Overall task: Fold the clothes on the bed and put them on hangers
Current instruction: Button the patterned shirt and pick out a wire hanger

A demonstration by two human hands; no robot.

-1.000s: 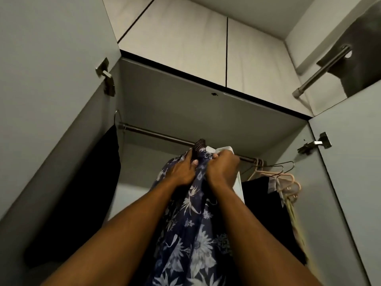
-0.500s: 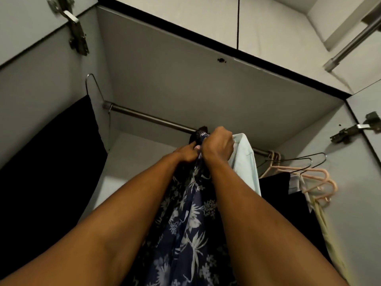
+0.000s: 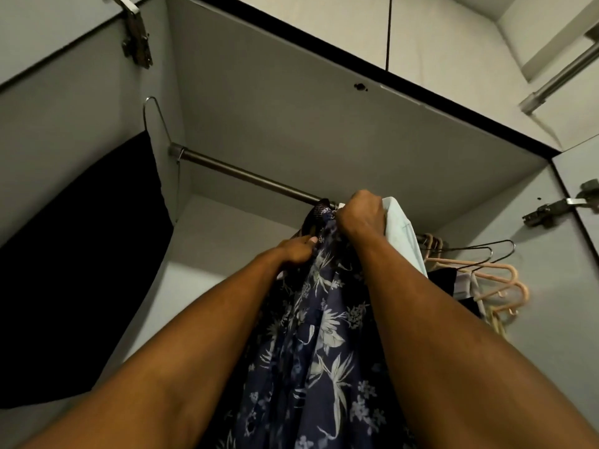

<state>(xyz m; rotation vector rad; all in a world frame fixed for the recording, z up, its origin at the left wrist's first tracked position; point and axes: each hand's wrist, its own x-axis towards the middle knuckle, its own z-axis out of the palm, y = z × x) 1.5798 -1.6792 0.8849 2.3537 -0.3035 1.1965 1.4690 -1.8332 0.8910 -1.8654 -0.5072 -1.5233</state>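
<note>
Nearest, two bare forearms were raised into an open wardrobe. Between them a navy floral garment was seen hanging down, its top gathered up at the rail. The left hand was found pinching the fabric just below that top, fingers curled. The right hand, higher, was clenched around the garment's top right at the rail; whether a hanger hook was enclosed in that fist could not be told. A pale shirt was noted touching the right hand's outer side, hung on the same rail. Further right, empty pink hangers were clustered. At the far left, a black garment was hung by the side wall. The step in hand was judged to be seating the floral garment on the rail. This would be best done with the hook confirmed over the rail before the fist was loosened. The fabric should be steadied from below so the shoulders were not dragged off.
</note>
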